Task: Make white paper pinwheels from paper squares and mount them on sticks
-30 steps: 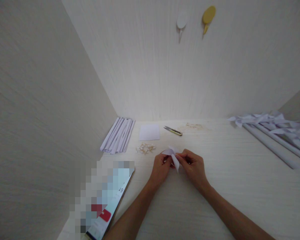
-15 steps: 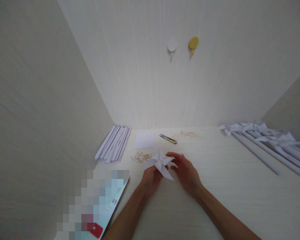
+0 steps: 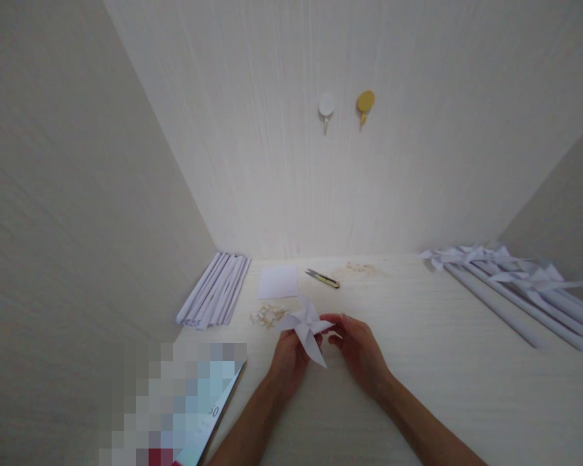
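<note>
White paper pinwheel (image 3: 305, 327) pinched by left hand (image 3: 287, 359), bare tabletop (image 3: 418, 362) rightward.

Soft even light, faint shadows, slightly blurry, wide-angle bending at edges

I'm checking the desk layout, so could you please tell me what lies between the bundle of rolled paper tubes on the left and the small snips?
In the head view, a square white paper sheet lies flat between the rolled paper tubes and the snips, touching neither.
</note>
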A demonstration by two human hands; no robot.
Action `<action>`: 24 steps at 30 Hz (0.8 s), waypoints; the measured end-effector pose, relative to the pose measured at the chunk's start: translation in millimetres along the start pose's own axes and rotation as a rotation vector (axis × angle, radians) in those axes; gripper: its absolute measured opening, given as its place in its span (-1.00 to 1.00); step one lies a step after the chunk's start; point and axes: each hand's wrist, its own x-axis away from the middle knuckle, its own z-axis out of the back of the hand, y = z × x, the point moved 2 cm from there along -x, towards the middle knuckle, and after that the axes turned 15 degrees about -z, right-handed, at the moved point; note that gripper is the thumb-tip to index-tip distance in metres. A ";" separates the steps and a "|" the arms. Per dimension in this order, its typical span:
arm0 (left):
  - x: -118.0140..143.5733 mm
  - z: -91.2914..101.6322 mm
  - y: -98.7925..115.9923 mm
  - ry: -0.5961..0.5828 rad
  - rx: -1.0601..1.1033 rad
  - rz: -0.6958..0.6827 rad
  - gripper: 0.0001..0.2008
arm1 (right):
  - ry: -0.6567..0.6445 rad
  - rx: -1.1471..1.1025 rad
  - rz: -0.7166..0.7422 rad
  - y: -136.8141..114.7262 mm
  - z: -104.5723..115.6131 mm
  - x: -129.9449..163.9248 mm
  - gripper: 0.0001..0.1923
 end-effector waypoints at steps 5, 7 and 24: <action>-0.3 0.0 -2.7 0.034 0.025 0.004 -0.92 | 0.009 0.010 0.003 0.1 0.1 -0.1 -0.75; -0.1 -0.8 -3.5 0.023 0.030 0.009 -0.92 | -0.003 0.013 0.001 0.0 -0.8 0.2 -0.74; 4.0 -2.8 -0.8 -0.060 0.149 0.150 -0.92 | -0.217 -0.024 -0.119 -1.3 -11.4 2.5 -0.84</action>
